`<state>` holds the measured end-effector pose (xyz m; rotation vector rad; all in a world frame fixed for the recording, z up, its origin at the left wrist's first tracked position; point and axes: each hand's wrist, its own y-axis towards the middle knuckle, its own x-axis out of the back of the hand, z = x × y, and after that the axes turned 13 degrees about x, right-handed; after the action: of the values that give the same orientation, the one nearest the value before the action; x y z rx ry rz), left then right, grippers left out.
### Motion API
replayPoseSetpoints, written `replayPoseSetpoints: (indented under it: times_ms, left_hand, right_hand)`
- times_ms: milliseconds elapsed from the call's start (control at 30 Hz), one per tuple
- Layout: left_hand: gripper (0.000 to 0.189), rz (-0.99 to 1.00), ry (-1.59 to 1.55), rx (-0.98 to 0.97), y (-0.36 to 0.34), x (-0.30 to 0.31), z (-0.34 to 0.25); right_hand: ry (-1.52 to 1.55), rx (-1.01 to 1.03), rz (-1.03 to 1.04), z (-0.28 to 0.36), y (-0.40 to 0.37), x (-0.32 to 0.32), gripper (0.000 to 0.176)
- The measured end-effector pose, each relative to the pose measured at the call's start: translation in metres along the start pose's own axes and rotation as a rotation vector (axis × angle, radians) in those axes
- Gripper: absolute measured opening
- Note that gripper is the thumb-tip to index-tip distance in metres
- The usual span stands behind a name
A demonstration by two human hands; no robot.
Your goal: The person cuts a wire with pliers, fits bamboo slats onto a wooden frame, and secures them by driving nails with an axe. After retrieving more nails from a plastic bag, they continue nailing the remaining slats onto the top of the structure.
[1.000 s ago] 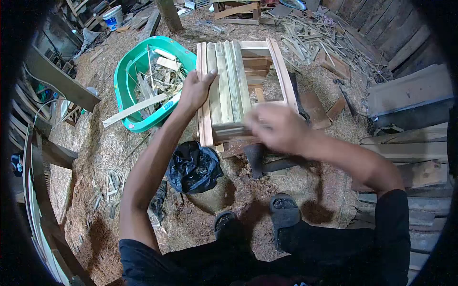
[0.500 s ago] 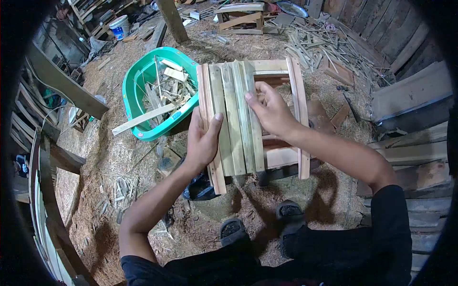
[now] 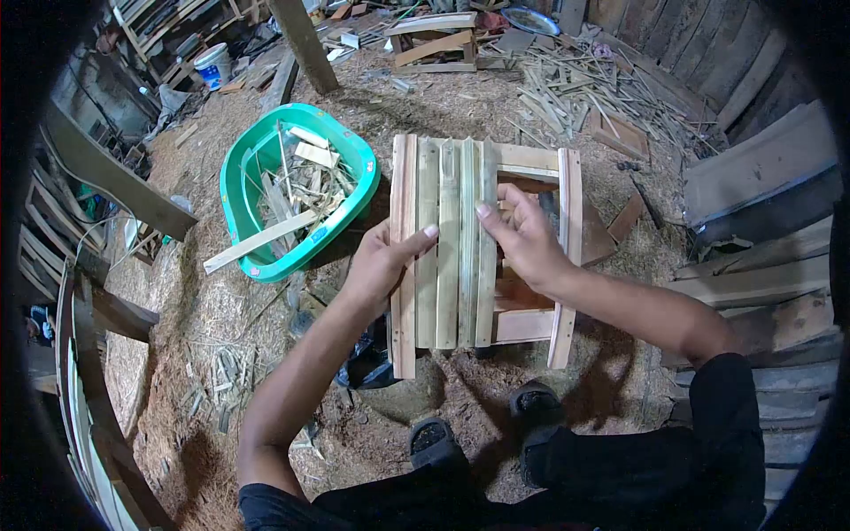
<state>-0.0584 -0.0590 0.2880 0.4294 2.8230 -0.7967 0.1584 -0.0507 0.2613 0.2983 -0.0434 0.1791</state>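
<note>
A slatted wooden frame (image 3: 449, 257) is held up in front of me, with several pale slats side by side and a gap before its right edge bar (image 3: 569, 239). My left hand (image 3: 382, 257) grips the frame's left edge, thumb lying over the front slats and fingers hidden behind. My right hand (image 3: 522, 232) reaches in at the gap, its thumb on the rightmost of the grouped slats and its fingers curled around that slat's edge.
A green tub (image 3: 305, 264) of wood scraps stands at the left, a long strip across its rim. A post (image 3: 303, 44) rises behind it. Offcuts (image 3: 580, 88) lie at the back right, stacked boards (image 3: 761, 283) at the right. A white bucket (image 3: 212, 66) is at the back left.
The frame and both hands have shifted slightly right and down in view, and the frame is now more upright. Both hands keep their hold.
</note>
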Motion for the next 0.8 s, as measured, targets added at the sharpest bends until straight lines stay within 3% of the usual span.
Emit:
replayPoseSetpoints:
  times_ms: [100,267,467,500,533,567,633,800]
  left_hand:
    - [0.034,0.070,-0.029,0.005,-0.008,-0.002,0.004]
    - [0.028,0.123,0.035,-0.077,-0.026,-0.003,-0.002]
    - [0.026,-0.026,0.181,-0.151,-0.040,-0.025,0.005]
    - [0.026,-0.032,0.162,-0.218,-0.039,-0.028,0.012]
    - [0.026,-0.040,0.143,-0.284,-0.037,-0.029,0.021]
    - [0.026,-0.050,0.122,-0.353,-0.038,-0.029,0.027]
    - [0.025,-0.003,0.144,-0.345,-0.044,-0.029,0.027]
    - [0.026,0.003,0.126,-0.341,-0.045,-0.029,0.033]
  right_hand:
    - [0.205,0.111,-0.070,0.010,-0.022,-0.012,0.032]
    - [0.071,-0.004,0.053,0.031,-0.069,-0.004,0.034]
    - [0.000,0.166,0.026,0.020,-0.093,-0.010,0.031]
    - [-0.021,0.209,0.016,0.020,-0.095,-0.011,0.031]
    - [-0.018,0.091,0.057,0.024,-0.099,-0.006,0.033]
    - [-0.050,0.153,0.051,0.023,-0.101,-0.006,0.033]
    - [-0.112,0.280,0.044,0.017,-0.102,-0.006,0.035]
    - [-0.107,0.240,0.032,0.011,-0.108,-0.009,0.035]
